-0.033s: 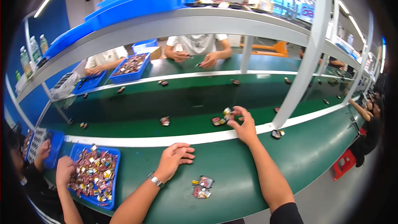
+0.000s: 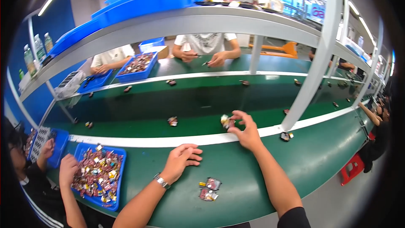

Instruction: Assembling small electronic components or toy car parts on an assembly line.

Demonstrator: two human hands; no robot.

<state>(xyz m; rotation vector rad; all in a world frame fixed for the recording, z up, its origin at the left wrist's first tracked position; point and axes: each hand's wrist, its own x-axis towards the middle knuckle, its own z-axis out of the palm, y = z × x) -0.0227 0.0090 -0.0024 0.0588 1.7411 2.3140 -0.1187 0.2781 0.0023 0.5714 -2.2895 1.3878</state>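
Observation:
My right hand (image 2: pixel 245 131) reaches over the white rail onto the green conveyor belt (image 2: pixel 202 131). Its thumb and fingers curl around a small dark-red, white and yellow electronic piece (image 2: pixel 227 121); where the fingertips touch it is partly hidden. My left hand (image 2: pixel 182 162), with a metal watch on the wrist, hovers over the near green table, fingers loosely spread and nothing visible in them. Between my forearms lie two similar small pieces (image 2: pixel 209 189) side by side. Another piece (image 2: pixel 286 136) sits beside the rail, right of my right hand.
A blue tray (image 2: pixel 122 173) heaped with such pieces stands at left, beside a co-worker's hand (image 2: pixel 68 171). A grey post (image 2: pixel 310 67) rises right of my right hand, under a shelf (image 2: pixel 177 22). More pieces lie on the belt; co-workers sit across it.
The pieces at my right fingertips, seen apart before, now appear together as one cluster. The whole view has shifted slightly; my left hand stays in about the same place.

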